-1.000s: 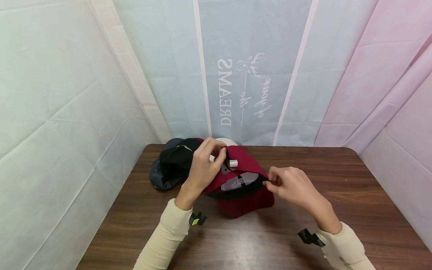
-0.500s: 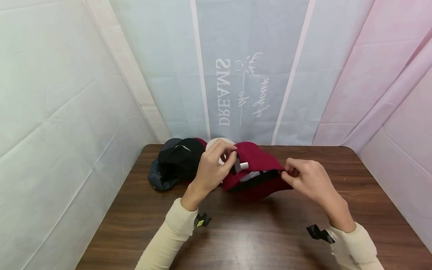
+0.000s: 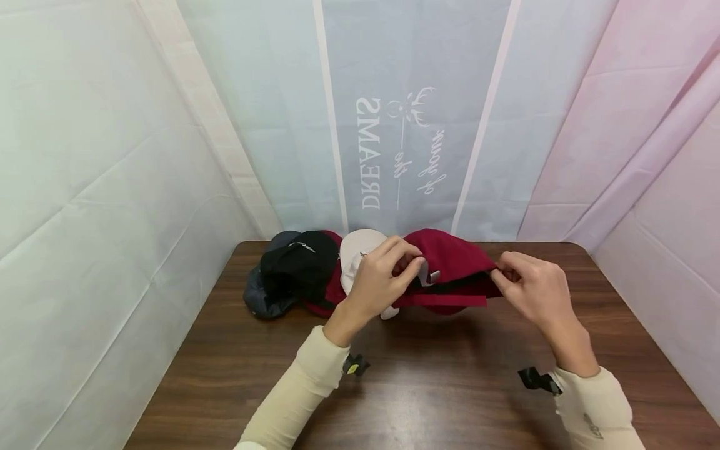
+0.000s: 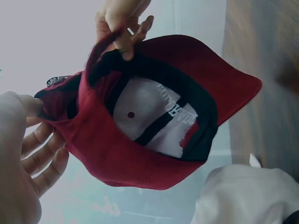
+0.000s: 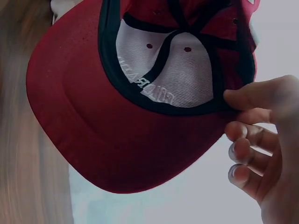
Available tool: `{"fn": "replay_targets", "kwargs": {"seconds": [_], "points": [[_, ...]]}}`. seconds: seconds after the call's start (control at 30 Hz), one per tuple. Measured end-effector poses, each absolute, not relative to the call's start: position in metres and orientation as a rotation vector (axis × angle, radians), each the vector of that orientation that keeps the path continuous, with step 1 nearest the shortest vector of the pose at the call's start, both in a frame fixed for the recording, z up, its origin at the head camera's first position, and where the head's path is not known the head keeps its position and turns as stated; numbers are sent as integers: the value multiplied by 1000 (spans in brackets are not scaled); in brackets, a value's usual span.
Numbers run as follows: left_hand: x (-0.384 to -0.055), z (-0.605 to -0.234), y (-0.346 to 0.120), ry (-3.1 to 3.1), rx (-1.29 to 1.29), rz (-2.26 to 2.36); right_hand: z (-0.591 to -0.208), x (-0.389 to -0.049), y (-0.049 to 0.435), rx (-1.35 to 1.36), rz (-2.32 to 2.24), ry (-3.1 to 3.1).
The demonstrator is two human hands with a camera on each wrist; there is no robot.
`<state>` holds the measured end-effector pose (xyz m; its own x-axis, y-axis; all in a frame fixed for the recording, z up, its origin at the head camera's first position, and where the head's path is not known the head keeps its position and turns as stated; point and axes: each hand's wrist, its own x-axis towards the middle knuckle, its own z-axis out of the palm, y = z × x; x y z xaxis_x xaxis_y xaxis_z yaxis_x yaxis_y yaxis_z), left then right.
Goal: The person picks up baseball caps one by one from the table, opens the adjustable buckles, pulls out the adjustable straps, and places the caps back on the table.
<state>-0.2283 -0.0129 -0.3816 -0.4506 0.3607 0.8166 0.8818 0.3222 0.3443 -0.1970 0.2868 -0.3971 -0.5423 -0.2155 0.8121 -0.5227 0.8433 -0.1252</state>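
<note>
A dark red baseball cap [image 3: 454,253] is held up over the back of the table between both hands. My left hand [image 3: 382,275] pinches its back edge, near a small label, with thumb and fingertips. At the other side, my right hand [image 3: 534,290] pinches the rim where crown and brim meet. In the left wrist view the cap's opening shows a dark sweatband and white inner panels with stitched lettering. The brim [image 5: 107,154] fills much of the right wrist view. Just left of this cap, a white cap [image 3: 360,244] lies partly behind my left hand.
Left of the white cap, a black cap [image 3: 304,259], a navy cap [image 3: 264,297] and another red cap [image 3: 334,287] lie overlapping in a row. Fabric curtains [image 3: 281,125] rise right behind the brown wooden table [image 3: 427,387] and along both sides.
Both hands have carried the red cap to the right, and its opening has tipped out of the head view. More of the white cap is now uncovered.
</note>
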Motion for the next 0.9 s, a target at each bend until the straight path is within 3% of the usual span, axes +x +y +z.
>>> {"fn": "replay_targets", "kwargs": {"seconds": [0.9], "points": [[-253,-398,61,-2045,-1200,-718,-423,-229,365,312,364,-2078]]}}
